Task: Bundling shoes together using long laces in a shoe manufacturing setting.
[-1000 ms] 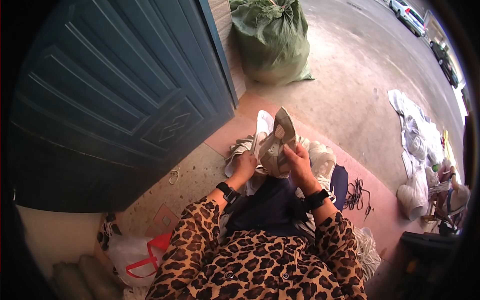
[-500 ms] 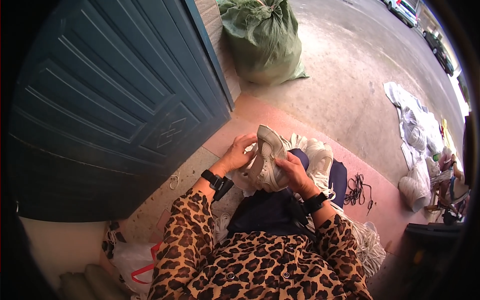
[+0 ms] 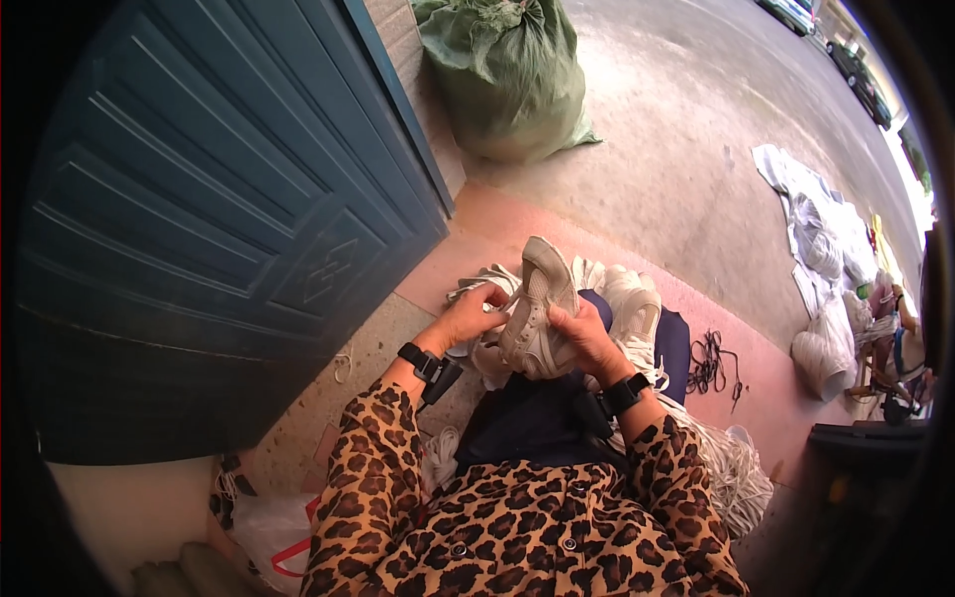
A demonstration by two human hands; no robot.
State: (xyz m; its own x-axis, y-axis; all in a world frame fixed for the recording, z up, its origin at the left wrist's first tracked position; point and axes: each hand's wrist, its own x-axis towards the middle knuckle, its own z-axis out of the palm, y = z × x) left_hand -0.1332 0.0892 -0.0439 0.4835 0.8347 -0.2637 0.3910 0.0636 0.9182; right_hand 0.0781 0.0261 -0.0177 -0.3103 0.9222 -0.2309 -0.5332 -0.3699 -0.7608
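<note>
An off-white shoe upper (image 3: 537, 333) with mesh panels and eyelet holes is held up above my lap. My right hand (image 3: 589, 343) grips its right edge, thumb on the front, fingers behind. Close to its left side, my left hand (image 3: 474, 316) has its fingers drawn together in a pinch. A small white bit shows at those fingertips, too small to name. More off-white shoe uppers (image 3: 633, 303) lie on and beside my dark-trousered legs, and some are partly hidden behind my left hand. A heap of white laces (image 3: 731, 473) lies by my right side.
A blue panelled door (image 3: 229, 229) stands at my left. A stuffed green sack (image 3: 507, 85) sits ahead on the concrete. Black cord (image 3: 712, 366) lies on the pink paving to the right. White cloths and bundles (image 3: 821, 249) are farther right, a plastic bag (image 3: 264, 527) at lower left.
My left hand's fingers have drawn together and shifted slightly down beside the shoe upper. The upper has turned a little to show more of its opening. The whole view has shifted slightly.
</note>
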